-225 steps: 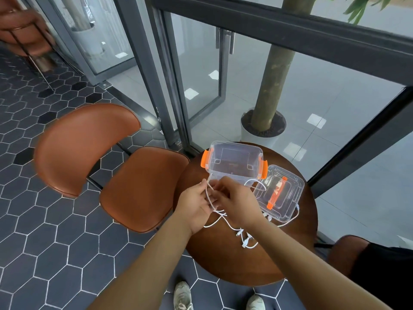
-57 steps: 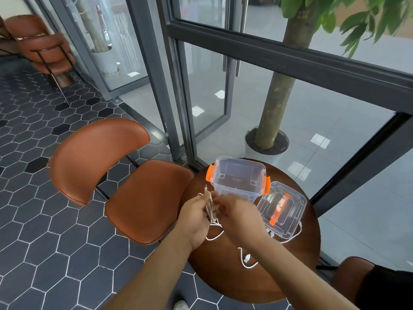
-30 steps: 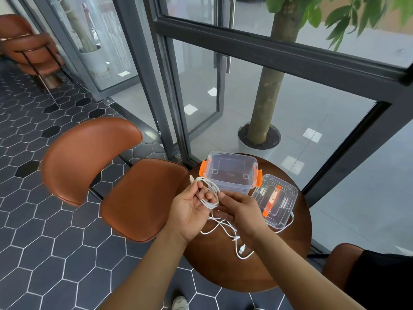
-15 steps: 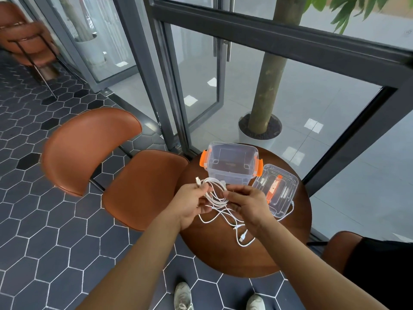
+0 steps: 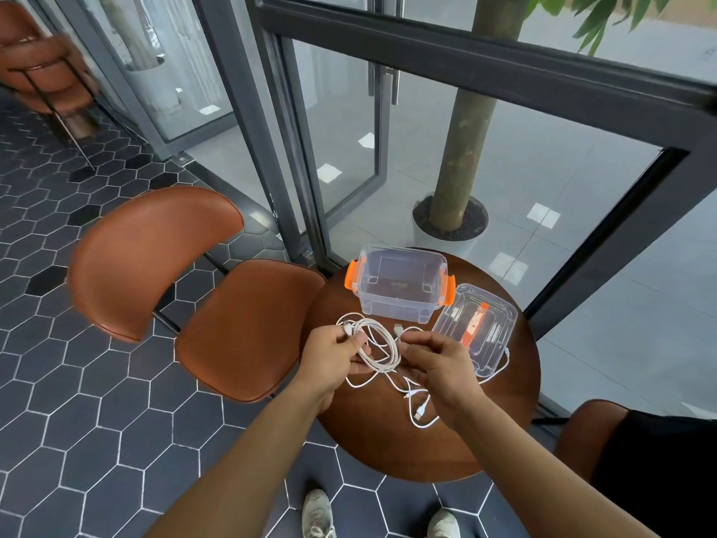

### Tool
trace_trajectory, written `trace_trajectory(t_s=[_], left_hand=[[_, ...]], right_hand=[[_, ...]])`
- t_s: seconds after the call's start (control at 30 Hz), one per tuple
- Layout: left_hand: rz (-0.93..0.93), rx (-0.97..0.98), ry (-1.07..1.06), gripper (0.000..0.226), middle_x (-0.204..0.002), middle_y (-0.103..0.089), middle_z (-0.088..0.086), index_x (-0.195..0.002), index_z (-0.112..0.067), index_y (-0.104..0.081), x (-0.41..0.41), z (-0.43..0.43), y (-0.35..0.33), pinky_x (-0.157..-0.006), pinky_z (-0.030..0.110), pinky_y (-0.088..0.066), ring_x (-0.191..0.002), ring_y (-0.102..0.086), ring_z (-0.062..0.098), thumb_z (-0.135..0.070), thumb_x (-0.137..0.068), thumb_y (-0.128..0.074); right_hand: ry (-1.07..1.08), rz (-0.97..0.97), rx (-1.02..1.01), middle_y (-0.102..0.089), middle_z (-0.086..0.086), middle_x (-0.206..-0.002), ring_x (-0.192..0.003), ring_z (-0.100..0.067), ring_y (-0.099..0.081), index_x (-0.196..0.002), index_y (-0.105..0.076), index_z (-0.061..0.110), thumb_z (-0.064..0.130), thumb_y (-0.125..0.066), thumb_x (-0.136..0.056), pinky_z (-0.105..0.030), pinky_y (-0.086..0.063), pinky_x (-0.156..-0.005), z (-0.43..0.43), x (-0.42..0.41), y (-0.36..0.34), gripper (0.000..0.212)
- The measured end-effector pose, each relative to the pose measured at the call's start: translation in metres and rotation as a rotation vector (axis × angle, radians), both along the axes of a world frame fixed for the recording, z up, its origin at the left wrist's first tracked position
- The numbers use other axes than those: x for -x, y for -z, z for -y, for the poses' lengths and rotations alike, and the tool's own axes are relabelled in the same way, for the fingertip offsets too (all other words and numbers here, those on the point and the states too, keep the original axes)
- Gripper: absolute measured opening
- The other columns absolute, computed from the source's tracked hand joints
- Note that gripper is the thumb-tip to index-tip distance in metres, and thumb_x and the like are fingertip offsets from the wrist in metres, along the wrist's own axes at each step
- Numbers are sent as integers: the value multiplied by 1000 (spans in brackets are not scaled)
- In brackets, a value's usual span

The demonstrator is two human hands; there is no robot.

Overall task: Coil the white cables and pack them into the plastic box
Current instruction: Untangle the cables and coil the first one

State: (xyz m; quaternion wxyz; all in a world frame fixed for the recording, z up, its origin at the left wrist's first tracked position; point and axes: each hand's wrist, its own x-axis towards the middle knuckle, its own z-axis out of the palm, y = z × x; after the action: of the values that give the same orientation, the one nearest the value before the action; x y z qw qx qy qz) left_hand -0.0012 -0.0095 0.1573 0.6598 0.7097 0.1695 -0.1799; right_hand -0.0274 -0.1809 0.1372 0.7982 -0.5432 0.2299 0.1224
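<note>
Both hands grip the white cable coil (image 5: 382, 349) over the desk (image 5: 500, 432) edge, left hand (image 5: 333, 357) and right hand (image 5: 434, 363) clamped on it, just beside the open plastic box (image 5: 399, 283).

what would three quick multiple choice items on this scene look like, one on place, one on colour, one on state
1. Where is the clear plastic lid?
A. on the box
B. on the round wooden table, right of the box
C. on the chair

2. What colour are the latches on the clear plastic box?
A. orange
B. blue
C. green

3. What state is the white cable held by both hands in?
A. straight
B. packed away
C. looped into a coil

Answers: B, the lid lies beside the box; A, both end latches are orange; C, the left hand and right hand hold loops.
</note>
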Motion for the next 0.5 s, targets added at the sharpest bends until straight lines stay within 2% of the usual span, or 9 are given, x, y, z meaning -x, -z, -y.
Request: trace_trajectory(t_s=[0.07,0.13,0.23,0.37,0.5], left_hand=[[-3,24,0,17,-78,-67,14,-87,0,-68,1,0,-2,-66,36,-63,-68,-73,21,-5,-99,-56],[-5,46,5,14,-79,-70,13,-91,0,-69,2,1,-4,-69,38,-64,-75,-75,27,-5,-99,-58],[6,47,38,14,-85,-73,16,-97,3,-70,4,3,-4,-75,44,-63,-84,-76,33,-7,-98,-59],[9,74,32,14,-84,-73,15,-93,1,-72,5,5,-4,-76,45,-63,-84,-75,33,-7,-97,-61],[-24,106,34,18,-85,-75,17,-94,5,-72,3,6,-5,-76,44,-63,-83,-76,34,-7,-98,-59]], right_hand=[[44,-11,96,-75,-26,-88,-81,-38,-75,-96,-69,-5,-7,-74,-82,-37,-64,-72,1,0,-1,15],[44,8,290,-76,-18,-80,-75,-34,-76,-95,-71,1,-5,-75,-81,-39,-64,-70,4,-1,2,16],[-87,55,555,-76,-7,-73,-64,-26,-75,-96,-68,10,-1,-73,-81,-46,-64,-68,8,-5,7,20],[-248,93,499,-76,-15,-75,-70,-36,-75,-89,-75,2,-9,-68,-79,-47,-64,-74,10,-6,7,17],[-304,196,399,-77,-18,-81,-69,-29,-74,-94,-77,0,-7,-75,-80,-31,-62,-67,11,-3,7,15]])
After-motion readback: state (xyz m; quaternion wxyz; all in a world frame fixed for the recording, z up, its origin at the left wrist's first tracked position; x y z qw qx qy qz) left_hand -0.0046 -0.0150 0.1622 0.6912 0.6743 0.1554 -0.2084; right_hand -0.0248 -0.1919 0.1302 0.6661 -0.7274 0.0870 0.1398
